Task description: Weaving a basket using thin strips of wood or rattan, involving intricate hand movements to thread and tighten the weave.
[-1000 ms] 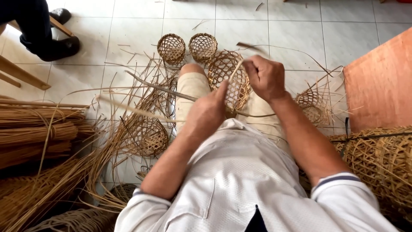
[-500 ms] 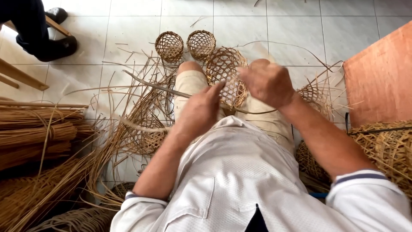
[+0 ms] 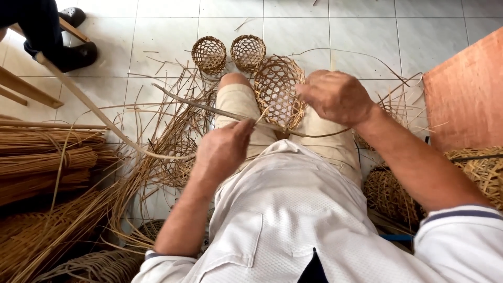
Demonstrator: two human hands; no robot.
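A small open-weave wicker basket (image 3: pixel 276 90) rests between my knees, its mouth tilted toward me. My right hand (image 3: pixel 335 97) grips its right rim. My left hand (image 3: pixel 222 149) sits over my left thigh, fingers pinched on a long thin rattan strip (image 3: pixel 194 105) that runs from the basket out to the left. A second thin strand (image 3: pixel 319 133) curves under my right hand.
Two small finished wicker baskets (image 3: pixel 209 54) (image 3: pixel 248 52) stand on the tiled floor ahead. Rattan bundles (image 3: pixel 47 157) and loose strips lie at left. More woven baskets (image 3: pixel 393 194) sit at right by an orange board (image 3: pixel 466 94). Another person's legs and shoe (image 3: pixel 73 52) are at top left.
My left hand has drawn back from the basket toward my body, pulling the strip out longer. My right hand has shifted slightly on the rim.
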